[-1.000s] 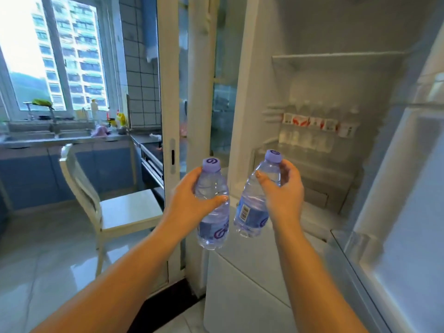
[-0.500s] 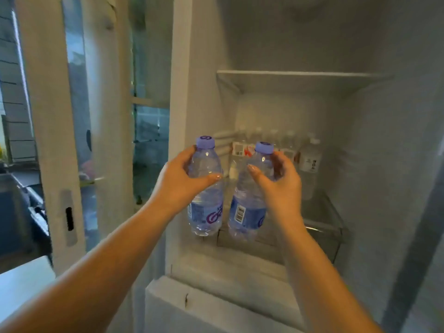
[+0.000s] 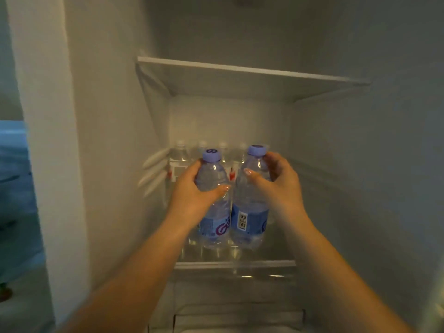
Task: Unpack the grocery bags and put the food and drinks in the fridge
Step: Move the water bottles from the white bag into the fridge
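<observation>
My left hand (image 3: 192,195) grips one clear plastic water bottle with a purple cap (image 3: 212,200) and my right hand (image 3: 278,186) grips a second clear purple-capped bottle (image 3: 249,212), both upright, caps up, side by side over the glass fridge shelf (image 3: 235,263). Their blue labels show a purple logo and a barcode; the writing is unreadable. Behind them stands a row of white-capped clear bottles (image 3: 180,155).

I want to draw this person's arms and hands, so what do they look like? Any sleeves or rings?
Both forearms are bare all the way to the bottom of the picture, with no sleeves showing. The left hand and the right hand wear no gloves, and no rings, watch or bracelets show. The fingernails are pale and shiny, perhaps polished. The picture is a little blurry, so finer details cannot be told.
</observation>
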A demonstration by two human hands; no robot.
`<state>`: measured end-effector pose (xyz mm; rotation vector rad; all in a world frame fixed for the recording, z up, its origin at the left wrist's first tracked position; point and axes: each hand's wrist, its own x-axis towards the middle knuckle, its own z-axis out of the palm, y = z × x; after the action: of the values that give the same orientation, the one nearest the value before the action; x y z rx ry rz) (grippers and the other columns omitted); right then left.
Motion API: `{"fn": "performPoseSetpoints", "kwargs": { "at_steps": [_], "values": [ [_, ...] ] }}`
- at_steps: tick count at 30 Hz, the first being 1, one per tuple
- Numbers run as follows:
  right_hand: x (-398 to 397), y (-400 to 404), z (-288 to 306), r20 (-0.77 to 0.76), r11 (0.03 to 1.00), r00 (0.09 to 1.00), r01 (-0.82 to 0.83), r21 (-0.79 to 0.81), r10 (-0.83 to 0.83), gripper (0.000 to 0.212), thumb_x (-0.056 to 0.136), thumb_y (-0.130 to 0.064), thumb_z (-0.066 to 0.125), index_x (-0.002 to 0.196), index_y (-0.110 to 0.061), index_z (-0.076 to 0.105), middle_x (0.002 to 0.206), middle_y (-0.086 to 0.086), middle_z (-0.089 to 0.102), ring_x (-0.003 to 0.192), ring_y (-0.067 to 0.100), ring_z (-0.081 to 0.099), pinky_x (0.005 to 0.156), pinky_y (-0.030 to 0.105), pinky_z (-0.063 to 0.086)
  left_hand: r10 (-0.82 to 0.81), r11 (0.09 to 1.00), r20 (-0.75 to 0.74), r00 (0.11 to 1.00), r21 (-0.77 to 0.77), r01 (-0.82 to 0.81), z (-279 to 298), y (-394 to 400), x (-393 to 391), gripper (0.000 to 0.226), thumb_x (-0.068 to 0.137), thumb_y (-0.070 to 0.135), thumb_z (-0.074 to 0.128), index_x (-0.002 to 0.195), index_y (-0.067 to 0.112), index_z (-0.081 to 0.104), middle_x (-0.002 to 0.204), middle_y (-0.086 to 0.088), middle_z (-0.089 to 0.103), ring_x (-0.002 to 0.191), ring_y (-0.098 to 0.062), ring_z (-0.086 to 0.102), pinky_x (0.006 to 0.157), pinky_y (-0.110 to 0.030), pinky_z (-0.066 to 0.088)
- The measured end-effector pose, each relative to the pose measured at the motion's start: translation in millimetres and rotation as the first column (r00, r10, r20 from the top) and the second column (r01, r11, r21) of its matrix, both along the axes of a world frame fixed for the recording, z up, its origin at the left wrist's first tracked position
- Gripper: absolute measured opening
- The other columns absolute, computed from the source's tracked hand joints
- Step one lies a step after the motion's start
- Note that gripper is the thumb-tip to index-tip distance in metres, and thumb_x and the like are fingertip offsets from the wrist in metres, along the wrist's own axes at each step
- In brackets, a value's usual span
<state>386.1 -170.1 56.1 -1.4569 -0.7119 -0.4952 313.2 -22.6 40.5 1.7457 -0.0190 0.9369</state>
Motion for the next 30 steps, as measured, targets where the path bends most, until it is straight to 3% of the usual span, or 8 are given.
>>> {"fn": "performPoseSetpoints", "kwargs": {
  "at_steps": [4, 6, 11, 15, 20, 23, 27, 30],
  "values": [
    [21.2, 3.4, -9.2, -0.025, 0.999, 0.999, 0.020, -0.040, -0.021, 0.044, 0.075, -0.011, 0.076, 0.112, -0.023, 0.055, 0.108, -0.007, 0.061, 0.098, 0.005, 0.058, 0.078, 0.005, 0.045, -0.010, 1.000, -0.071, 0.997, 0.004, 0.010, -16.5, 0.6, 29.1, 0.060, 0.069, 0.015, 0.080, 0.123, 0.022, 0.055, 0.115, 0.005, 0.064, 0.104, -0.013, 0.062, 0.091, -0.034, 0.051],
    [27.8, 4.8, -14.4, -0.039, 0.998, 0.999, 0.016, -0.063, -0.018, 0.044, 0.075, -0.013, 0.076, 0.112, -0.025, 0.055, 0.110, -0.008, 0.061, 0.102, 0.007, 0.058, 0.080, 0.009, 0.046, -0.002, 1.000, -0.098, 0.995, 0.005, 0.002, -23.5, 3.7, 38.6, 0.065, 0.069, 0.017, 0.081, 0.128, 0.019, 0.053, 0.117, 0.004, 0.064, 0.106, -0.015, 0.061, 0.093, -0.040, 0.051],
    [40.1, 8.3, -25.9, -0.056, 0.997, 0.998, -0.003, -0.078, -0.001, 0.048, 0.075, -0.014, 0.075, 0.118, -0.021, 0.055, 0.113, -0.009, 0.060, 0.099, 0.002, 0.057, 0.075, 0.001, 0.043, 0.016, 1.000, -0.092, 0.996, -0.009, -0.017, -32.6, 6.8, 51.1, 0.067, 0.070, 0.021, 0.081, 0.130, 0.023, 0.051, 0.119, 0.004, 0.063, 0.107, -0.015, 0.061, 0.093, -0.043, 0.051],
    [44.8, 8.1, -37.9, -0.082, 0.996, 0.996, -0.026, -0.088, 0.019, 0.047, 0.077, -0.017, 0.075, 0.116, -0.029, 0.052, 0.115, -0.013, 0.058, 0.104, 0.001, 0.055, 0.074, 0.000, 0.042, 0.015, 1.000, -0.075, 0.997, -0.008, -0.015, -39.2, 5.8, 56.9, 0.069, 0.070, 0.030, 0.080, 0.132, 0.029, 0.049, 0.122, 0.007, 0.062, 0.110, -0.015, 0.059, 0.093, -0.044, 0.050],
    [40.8, 5.3, -47.4, -0.056, 0.995, 0.997, -0.049, -0.081, 0.045, 0.045, 0.079, -0.021, 0.072, 0.113, -0.040, 0.049, 0.112, -0.026, 0.055, 0.103, -0.012, 0.053, 0.080, 0.003, 0.042, 0.019, 0.999, -0.022, 1.000, -0.029, -0.020, -47.1, 1.3, 57.0, 0.071, 0.075, 0.025, 0.075, 0.137, 0.033, 0.041, 0.134, 0.008, 0.052, 0.122, -0.013, 0.051, 0.100, -0.042, 0.045],
    [34.4, 1.4, -63.6, -0.089, 0.988, 0.988, -0.135, -0.071, 0.128, 0.055, 0.080, -0.014, 0.071, 0.112, -0.048, 0.042, 0.113, -0.031, 0.051, 0.101, -0.018, 0.052, 0.081, 0.006, 0.045, -0.051, 0.996, -0.037, 0.998, -0.074, 0.048, -64.2, -5.3, 49.8, 0.078, 0.076, 0.024, 0.073, 0.142, 0.032, 0.032, 0.140, 0.008, 0.047, 0.126, -0.013, 0.047, 0.101, -0.041, 0.044],
    [27.5, -8.2, -98.3, -0.111, 0.972, 0.974, -0.209, -0.111, 0.196, 0.066, 0.076, -0.006, 0.073, 0.123, -0.039, 0.040, 0.116, -0.034, 0.054, 0.110, -0.011, 0.052, 0.086, 0.009, 0.044, -0.093, 0.988, -0.025, 0.995, -0.127, 0.090, -97.1, -18.4, 37.0, 0.093, 0.067, 0.029, 0.072, 0.146, 0.029, 0.022, 0.141, 0.008, 0.045, 0.126, -0.007, 0.046, 0.104, -0.031, 0.041],
    [26.0, -13.4, -111.5, -0.125, 0.967, 0.975, -0.200, -0.158, 0.182, 0.073, 0.074, -0.004, 0.076, 0.123, -0.042, 0.039, 0.115, -0.040, 0.053, 0.112, -0.010, 0.052, 0.091, 0.019, 0.047, -0.100, 0.986, -0.008, 0.995, -0.132, 0.098, -108.9, -28.7, 33.4, 0.091, 0.070, 0.031, 0.078, 0.141, 0.041, 0.022, 0.139, 0.009, 0.046, 0.123, -0.005, 0.049, 0.100, -0.026, 0.043]
  ]
}}
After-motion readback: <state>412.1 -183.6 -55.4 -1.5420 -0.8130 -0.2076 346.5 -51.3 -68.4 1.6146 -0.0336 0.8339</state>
